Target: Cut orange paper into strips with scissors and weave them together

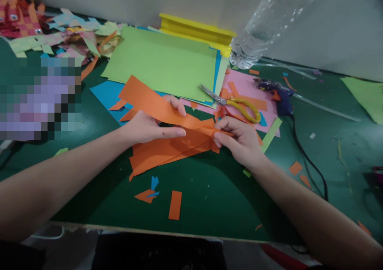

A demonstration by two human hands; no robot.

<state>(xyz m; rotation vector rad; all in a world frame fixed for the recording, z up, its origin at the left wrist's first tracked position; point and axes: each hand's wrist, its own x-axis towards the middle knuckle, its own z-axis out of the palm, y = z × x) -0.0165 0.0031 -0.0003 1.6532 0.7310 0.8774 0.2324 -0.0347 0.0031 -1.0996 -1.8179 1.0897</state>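
A long strip of orange paper [149,100] stretches between my two hands above the green table. My left hand [152,128] holds its left part, with the thumb along the near side and a fingertip showing on the far side. At the strip's right end, my right hand [236,136] pinches the paper between thumb and fingers. Under the hands lie more orange paper pieces [167,154], some overlapping. Just beyond my right hand rest scissors [239,106] with yellow handles, their blades pointing left over the edge of the paper stack.
Green sheets [167,58] are stacked over blue ones behind my hands, near a yellow holder [197,32]. A plastic bottle [257,30] leans at the back. A dark blue glue gun [279,96] with a cord lies right, on pink paper [236,82]. Paper scraps [175,205] litter the table front.
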